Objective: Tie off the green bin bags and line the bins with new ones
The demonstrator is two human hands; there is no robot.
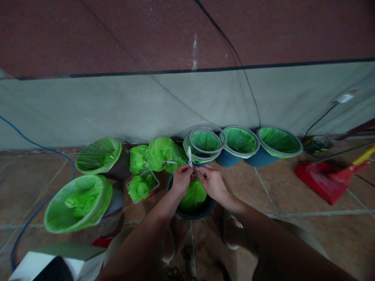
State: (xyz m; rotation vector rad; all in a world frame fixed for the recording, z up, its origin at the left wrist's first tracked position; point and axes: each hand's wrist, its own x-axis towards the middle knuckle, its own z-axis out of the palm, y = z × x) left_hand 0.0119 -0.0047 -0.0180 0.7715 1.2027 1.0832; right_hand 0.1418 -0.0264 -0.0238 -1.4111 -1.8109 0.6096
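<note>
A green plastic bag sits gathered inside a dark blue bin on the tiled floor in front of me. My left hand and my right hand meet above it, both pinched on the bag's bunched neck, where a white tie strip sticks upward. The fingers of both hands are curled tight round the neck and the tie. What lies at the very pinch point is too small to make out.
Three green-lined bins stand along the wall behind. Tied green bags, a small tray of bags and two tilted lined bins lie left. A red dustpan lies right; a blue cable runs left.
</note>
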